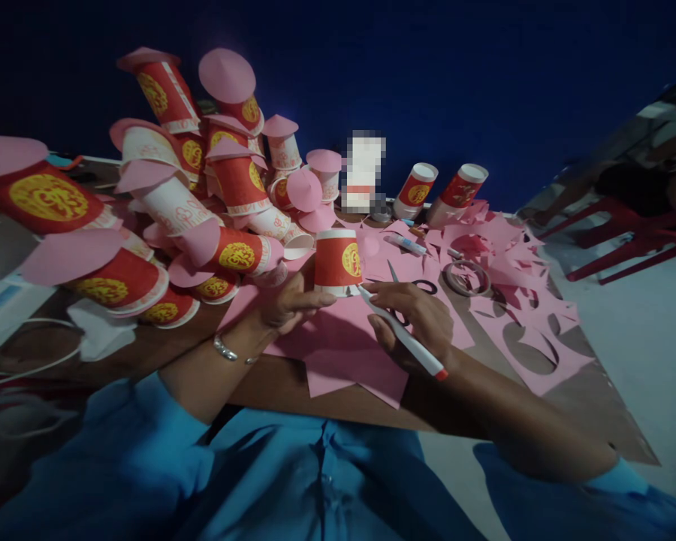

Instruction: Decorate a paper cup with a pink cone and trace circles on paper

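A red and white paper cup [333, 259] with a yellow emblem stands upside down in front of me, over pink paper sheets [338, 338]. My left hand [294, 304] holds the cup by its lower left edge. In my right hand [414, 319] is a white marker [408, 342] with a red end, its tip at the cup's lower right rim. Scissors [425, 286] lie partly under my right hand.
Many cups with pink cone tops [239, 248] crowd the left. Two cup stacks [417, 188] stand at the back. A tape roll [467, 278], a glue tube [408, 245] and pink scraps [512, 330] lie right. Red chairs [625, 233] stand beyond.
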The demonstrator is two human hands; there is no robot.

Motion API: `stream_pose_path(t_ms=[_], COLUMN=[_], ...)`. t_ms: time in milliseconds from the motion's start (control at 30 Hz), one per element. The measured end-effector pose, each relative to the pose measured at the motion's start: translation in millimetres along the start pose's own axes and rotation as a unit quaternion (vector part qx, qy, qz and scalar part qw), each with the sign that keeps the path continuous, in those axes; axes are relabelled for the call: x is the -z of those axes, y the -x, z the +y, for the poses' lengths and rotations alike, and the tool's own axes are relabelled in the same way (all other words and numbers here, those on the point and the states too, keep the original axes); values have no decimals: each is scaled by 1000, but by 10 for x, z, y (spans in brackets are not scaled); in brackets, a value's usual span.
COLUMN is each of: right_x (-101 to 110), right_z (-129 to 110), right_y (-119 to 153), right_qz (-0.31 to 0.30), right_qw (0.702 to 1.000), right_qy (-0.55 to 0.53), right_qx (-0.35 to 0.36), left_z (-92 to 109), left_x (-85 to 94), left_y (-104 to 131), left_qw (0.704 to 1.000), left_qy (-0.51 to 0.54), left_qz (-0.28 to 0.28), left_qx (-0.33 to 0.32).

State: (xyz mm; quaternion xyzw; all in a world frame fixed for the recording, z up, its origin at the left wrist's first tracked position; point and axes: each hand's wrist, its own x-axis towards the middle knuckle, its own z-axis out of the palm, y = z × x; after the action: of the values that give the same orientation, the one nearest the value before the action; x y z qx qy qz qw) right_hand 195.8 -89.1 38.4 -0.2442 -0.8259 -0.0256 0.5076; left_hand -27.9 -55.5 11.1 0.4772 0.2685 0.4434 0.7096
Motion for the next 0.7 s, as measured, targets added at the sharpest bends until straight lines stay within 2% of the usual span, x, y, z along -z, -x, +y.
stream_pose_path(t_ms=[100,467,700], right_x=[-21,-92,-43], right_z=[9,-6,7], right_y=[5,58,31], right_qz=[4,-6,1], right_qw=[1000,998,999], right_qy=[-13,-47,-31], right_qx=[9,31,32], left_z=[8,-48,-8], left_x=[-17,-24,-33], left_y=[5,25,28], left_qw=[1000,999,1000], left_qy=[13,-4,2], left_qz=[-10,12,7], left_qx=[-15,38,12])
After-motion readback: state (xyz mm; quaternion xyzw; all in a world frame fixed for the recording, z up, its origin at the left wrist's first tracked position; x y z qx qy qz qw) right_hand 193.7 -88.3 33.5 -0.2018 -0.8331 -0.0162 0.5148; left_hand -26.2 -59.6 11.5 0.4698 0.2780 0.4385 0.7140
